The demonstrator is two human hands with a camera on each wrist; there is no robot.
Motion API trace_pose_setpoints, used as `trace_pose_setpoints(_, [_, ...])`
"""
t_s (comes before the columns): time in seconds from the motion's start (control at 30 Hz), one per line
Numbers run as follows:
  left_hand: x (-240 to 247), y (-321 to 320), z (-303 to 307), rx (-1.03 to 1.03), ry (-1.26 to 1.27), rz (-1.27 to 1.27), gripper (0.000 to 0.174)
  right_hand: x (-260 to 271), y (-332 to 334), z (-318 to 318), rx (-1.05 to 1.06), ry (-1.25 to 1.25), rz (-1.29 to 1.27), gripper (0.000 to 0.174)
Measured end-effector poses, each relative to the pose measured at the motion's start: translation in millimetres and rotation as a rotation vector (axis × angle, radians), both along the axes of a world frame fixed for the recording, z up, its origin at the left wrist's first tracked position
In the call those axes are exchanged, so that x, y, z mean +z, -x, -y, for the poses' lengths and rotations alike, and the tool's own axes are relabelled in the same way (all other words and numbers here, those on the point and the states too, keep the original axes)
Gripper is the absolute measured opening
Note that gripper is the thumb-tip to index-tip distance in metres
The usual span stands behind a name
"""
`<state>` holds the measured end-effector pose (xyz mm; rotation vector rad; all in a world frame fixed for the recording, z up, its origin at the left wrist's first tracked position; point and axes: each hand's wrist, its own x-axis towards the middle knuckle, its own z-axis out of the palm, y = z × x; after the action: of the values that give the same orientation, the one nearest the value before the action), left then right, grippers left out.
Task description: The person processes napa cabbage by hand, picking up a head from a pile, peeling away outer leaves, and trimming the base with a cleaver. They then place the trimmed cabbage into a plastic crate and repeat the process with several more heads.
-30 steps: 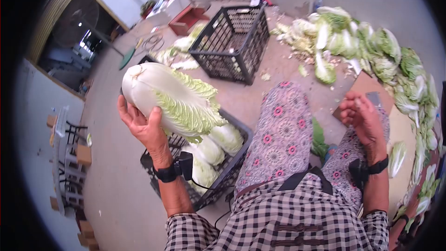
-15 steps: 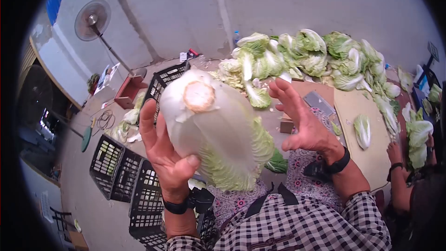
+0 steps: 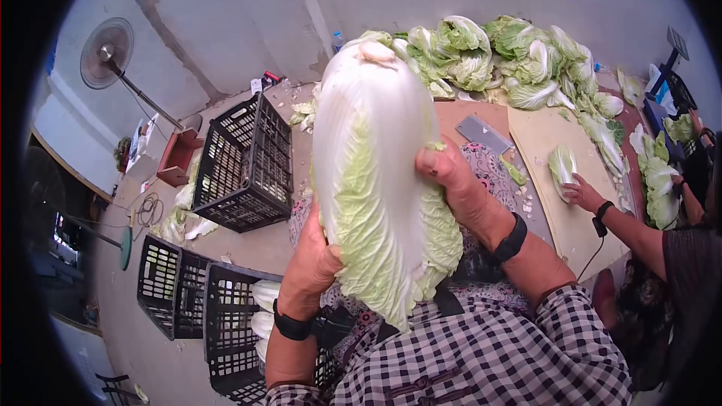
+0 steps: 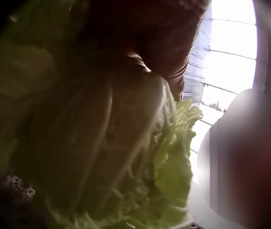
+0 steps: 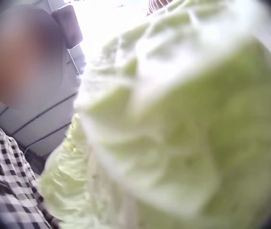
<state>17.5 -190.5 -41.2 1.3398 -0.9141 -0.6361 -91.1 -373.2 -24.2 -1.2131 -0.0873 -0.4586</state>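
A large napa cabbage [image 3: 380, 150] is held up in front of the body, cut base at the top and leafy end down. The left hand [image 3: 310, 259] grips its lower left side, thumb on the leaves. On the right side the right hand [image 3: 465, 188] holds it, thumb toward the front and the other fingers hidden behind. In the left wrist view the cabbage leaves [image 4: 102, 138] lie below the dark hand [image 4: 145, 33]. Blurred cabbage leaves [image 5: 173, 129] fill most of the right wrist view.
One black crate [image 3: 248, 169] stands at left; another crate [image 3: 226, 331] holding cabbages is nearer. A cleaver [image 3: 483, 134] lies on a board [image 3: 541, 143]. Another person's hand [image 3: 583, 194] touches a small cabbage [image 3: 562, 168]. Cabbages and leaves [image 3: 526, 60] are piled by the wall.
The cabbage has come from above the crate at left to in front of the body and turned base up. The right hand has moved in and taken hold of it. Another person's hand has reached the small cabbage.
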Motion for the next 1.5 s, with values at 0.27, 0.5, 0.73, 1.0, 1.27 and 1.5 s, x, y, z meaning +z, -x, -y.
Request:
trace_pose_setpoints(0.27, [-13, 2, 16, 0.054, 0.203, -0.621, 0.059, -22, -18, 14, -0.379, 0.527, 0.008, 0.094])
trace_pose_setpoints(0.5, [-22, -7, 16, -0.302, 0.378, -1.123, 0.044, -28, -7, 20, -0.190, 0.372, -0.147, 0.109])
trace_pose_setpoints(0.73, [-43, -29, 23, -0.053, 0.247, -0.721, 0.046, -67, -8, 8, 0.235, -0.328, -0.203, 0.091])
trace_pose_setpoints(1.0, [-10, -14, 32, 0.069, 0.103, -0.279, 0.060, -50, 5, 8, 0.159, -0.323, -0.084, 0.068])
trace_pose_setpoints(1.27, [-19, -28, 38, -0.024, 0.073, -0.137, 0.066, -36, 19, 48, -0.230, -0.426, 0.231, 0.061])
trace_pose_setpoints(1.5, [-24, -30, 52, -0.122, 0.082, -0.324, 0.053, -46, 46, 134, -0.519, -0.630, 0.476, 0.049])
